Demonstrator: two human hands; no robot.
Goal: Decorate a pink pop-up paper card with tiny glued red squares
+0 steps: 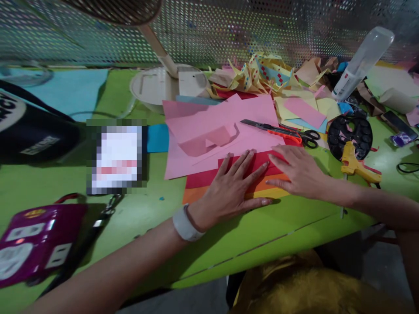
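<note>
My left hand lies open, fingers spread, across layered sheets of red paper, orange paper and yellow paper. A white band is around that wrist. To its right, my right hand rests open on the right part of the same sheets. Beyond the fingertips are pink sheets, one with a shape cut out of it. On the pink paper lie an orange-red utility knife and a pair of black-handled scissors, blades pointing left.
A yellow glue gun lies by a black round tray at right. Crumpled paper scraps and a clear bottle are behind. At left are a pixelated white-faced item, a purple socket box, a dark bag and a fan base.
</note>
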